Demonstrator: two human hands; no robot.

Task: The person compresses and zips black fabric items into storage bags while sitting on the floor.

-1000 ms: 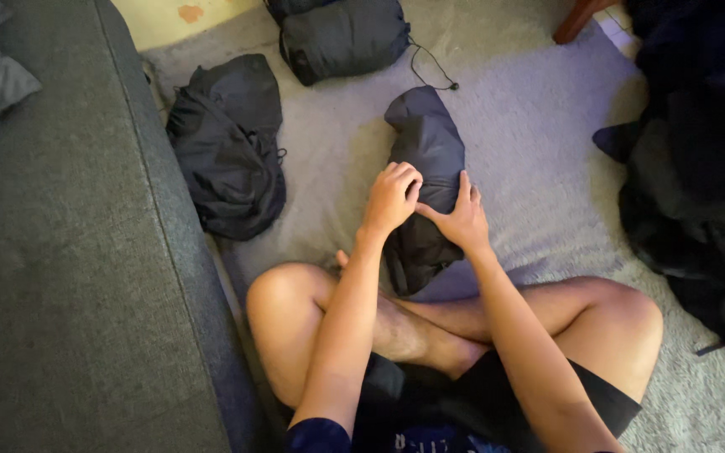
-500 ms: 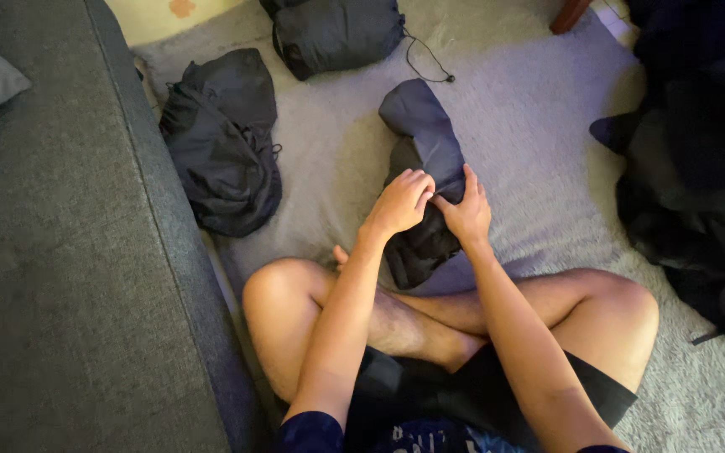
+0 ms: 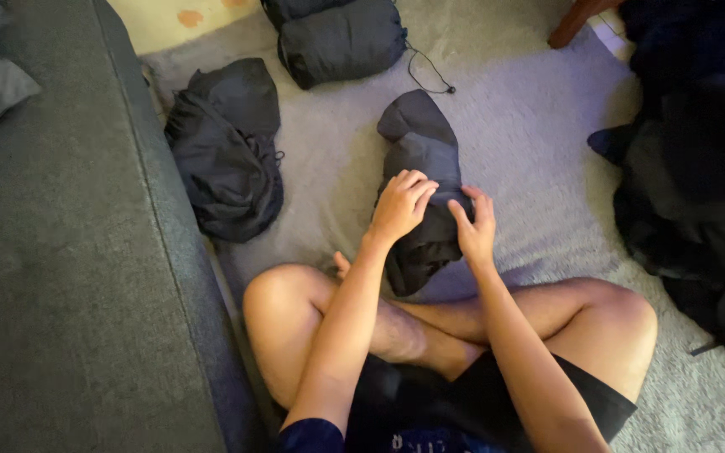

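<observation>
A dark grey rolled bundle of padded fabric (image 3: 419, 143) lies on the pale carpet in front of my crossed legs. My left hand (image 3: 399, 206) presses on its near part from the left, fingers curled over the fabric. My right hand (image 3: 473, 228) grips the same bundle from the right, fingers bent onto it. Both hands squeeze the near end; the far end sticks out beyond them, uncovered.
A crumpled dark jacket-like heap (image 3: 226, 149) lies to the left by the grey sofa (image 3: 69, 252). A packed dark stuff sack (image 3: 341, 40) with a cord lies at the back. A big pile of dark fabric (image 3: 698, 168) fills the right side. A wooden leg (image 3: 576, 18) stands beyond.
Both hands have slid slightly nearer along the bundle and shifted their grip; the bundle stays in about the same place.
</observation>
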